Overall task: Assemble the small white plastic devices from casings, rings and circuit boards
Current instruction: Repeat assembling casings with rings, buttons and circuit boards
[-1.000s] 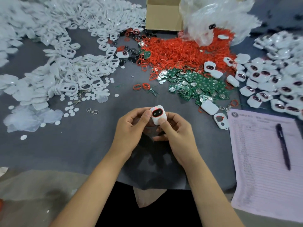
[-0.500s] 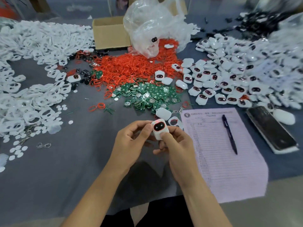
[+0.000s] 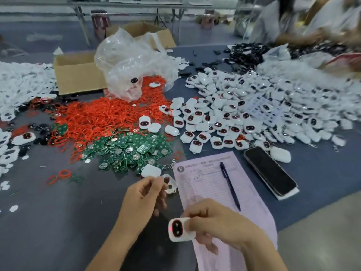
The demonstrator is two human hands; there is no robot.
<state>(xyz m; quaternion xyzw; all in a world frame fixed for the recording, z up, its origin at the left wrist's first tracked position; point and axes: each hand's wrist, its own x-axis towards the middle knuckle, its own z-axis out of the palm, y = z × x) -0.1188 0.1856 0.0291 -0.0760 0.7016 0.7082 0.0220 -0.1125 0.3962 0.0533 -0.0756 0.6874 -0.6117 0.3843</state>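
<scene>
— So why does the right hand (image 3: 220, 225) sit low over the lilac form (image 3: 218, 184)?

— It pinches a closed white device (image 3: 178, 229), dark face up, probably checking the finished unit before it joins the finished pile (image 3: 244, 114) on the tabletop (image 3: 48, 222).

— And the left hand (image 3: 144, 194)?

— Fingers loosely curled, holding nothing I can see, just beside an open casing (image 3: 170, 183), likely reaching for it. Red rings (image 3: 101, 118) and green circuit boards (image 3: 129, 151) lie within reach ahead.

— Anything unclear?

— Its fingertips hide part of that casing, and the far right blurs.
</scene>
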